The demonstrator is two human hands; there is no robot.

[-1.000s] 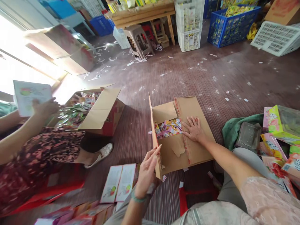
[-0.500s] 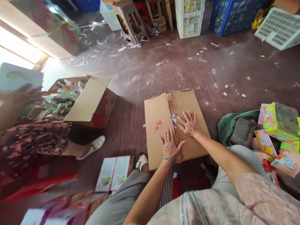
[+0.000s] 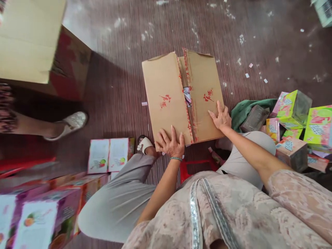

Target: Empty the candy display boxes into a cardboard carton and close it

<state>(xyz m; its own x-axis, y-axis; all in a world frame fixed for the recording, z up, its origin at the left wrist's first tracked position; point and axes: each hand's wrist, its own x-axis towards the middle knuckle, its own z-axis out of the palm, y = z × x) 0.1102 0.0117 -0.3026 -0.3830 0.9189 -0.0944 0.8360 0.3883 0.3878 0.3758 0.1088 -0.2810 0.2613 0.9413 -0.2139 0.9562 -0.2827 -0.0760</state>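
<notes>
Head view, the only one. One closed cardboard box [image 3: 166,79] sits on the floor in the upper middle of the frame. Its two top flaps are folded down, each with one red mark. A narrow gap between them shows packets [image 3: 187,95], too few visible to count.

The left hand [image 3: 169,143] lies at the box's near left corner, fingers spread and pressed flat on the left flap, grasping nothing. There is one green bracelet [image 3: 176,159] on its wrist. The right hand [image 3: 221,117] rests on the near right part of the right flap, fingers extended and released, palm down.

Upper left: one second cardboard box [image 3: 38,45], with one white shoe [image 3: 70,122] of another person below it.
Lower left of centre: one flattened printed carton [image 3: 110,155] showing two panels.
Right edge: one green cloth [image 3: 246,109] and a heap of coloured cartons [image 3: 293,105]. They overlap, so no exact count can be given.
</notes>
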